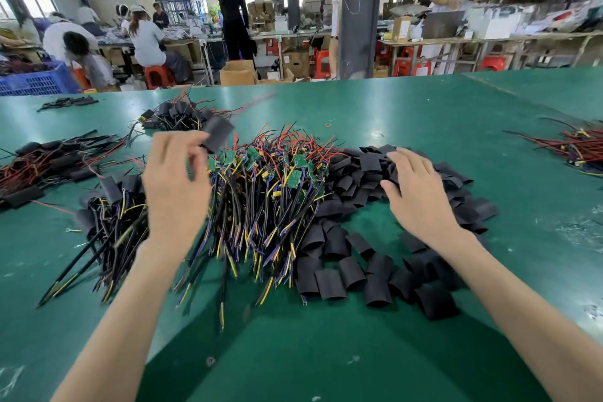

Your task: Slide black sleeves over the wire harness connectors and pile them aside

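A heap of wire harnesses (pixel 267 192) with small green circuit boards lies mid-table. To its right spreads a pile of loose black sleeves (pixel 346 268). My left hand (pixel 176 186) is raised over the left side of the heap, and its fingertips pinch a black sleeve (pixel 218 133), which is blurred by motion. My right hand (pixel 414 192) rests flat on the sleeve pile with straight fingers and holds nothing. Sleeved harnesses lie in a pile at the back (pixel 177 116) and in another under my left hand (pixel 111 212).
The green table (pixel 408 114) stretches far and right. More wire bundles lie at the far left (pixel 49 163) and the right edge (pixel 577 147). A blue crate (pixel 36 80) stands beyond the table's left. People work at benches in the background.
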Available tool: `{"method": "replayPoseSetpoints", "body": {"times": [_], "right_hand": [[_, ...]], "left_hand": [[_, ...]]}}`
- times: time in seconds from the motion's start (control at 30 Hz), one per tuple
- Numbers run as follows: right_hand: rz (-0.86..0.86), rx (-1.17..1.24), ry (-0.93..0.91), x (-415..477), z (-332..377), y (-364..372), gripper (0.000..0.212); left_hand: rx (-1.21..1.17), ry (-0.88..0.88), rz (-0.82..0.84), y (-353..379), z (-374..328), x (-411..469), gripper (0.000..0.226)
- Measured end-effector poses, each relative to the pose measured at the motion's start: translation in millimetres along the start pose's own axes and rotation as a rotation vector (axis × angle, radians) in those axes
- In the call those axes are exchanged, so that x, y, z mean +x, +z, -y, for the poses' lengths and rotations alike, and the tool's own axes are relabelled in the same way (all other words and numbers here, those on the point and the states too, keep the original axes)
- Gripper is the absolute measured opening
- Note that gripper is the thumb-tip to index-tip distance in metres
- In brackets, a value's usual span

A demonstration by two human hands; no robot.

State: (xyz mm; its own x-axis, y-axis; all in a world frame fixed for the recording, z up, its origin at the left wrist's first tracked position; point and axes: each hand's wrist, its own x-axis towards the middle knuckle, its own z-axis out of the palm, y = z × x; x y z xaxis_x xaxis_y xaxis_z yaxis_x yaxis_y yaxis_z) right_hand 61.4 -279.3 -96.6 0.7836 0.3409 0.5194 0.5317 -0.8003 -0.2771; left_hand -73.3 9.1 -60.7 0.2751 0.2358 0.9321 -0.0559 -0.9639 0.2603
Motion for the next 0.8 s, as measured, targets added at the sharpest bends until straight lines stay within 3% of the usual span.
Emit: {"method": "replayPoseSetpoints", "body": {"times": [0.23, 0.33, 0.47, 0.57, 0.7, 0.8], "right_hand": [[0.17, -0.159, 0.007, 18.9, -11.4, 24.2, 0.044], [0.198, -0.187, -0.006, 32.7, -9.2, 30.7, 0.045], [0.2, -0.258, 0.038, 51.6, 0.2, 37.2, 0.045], [0.247, -0.328, 0.039, 60.8, 6.0, 42.3, 0.042], [0.218, -0.337, 0.053, 66.5, 8.9, 45.2, 0.032], [0.11, -0.341, 0.03, 60.9, 13.4, 44.4, 0.028]], "left_hand": [[0.407, -0.481, 0.287, -16.1, 69.2, -9.8, 0.035], [0.483, -0.569, 0.404, -16.2, 70.2, -11.4, 0.035], [0.653, -0.652, 0.436, -9.0, 52.1, -6.4, 0.032], [0.681, -0.565, 0.389, -1.1, 32.9, -3.7, 0.029], [0.383, -0.362, 0.388, 27.0, -6.6, 3.7, 0.022], [0.193, -0.326, 0.482, 62.2, -29.0, 8.8, 0.02]]}}
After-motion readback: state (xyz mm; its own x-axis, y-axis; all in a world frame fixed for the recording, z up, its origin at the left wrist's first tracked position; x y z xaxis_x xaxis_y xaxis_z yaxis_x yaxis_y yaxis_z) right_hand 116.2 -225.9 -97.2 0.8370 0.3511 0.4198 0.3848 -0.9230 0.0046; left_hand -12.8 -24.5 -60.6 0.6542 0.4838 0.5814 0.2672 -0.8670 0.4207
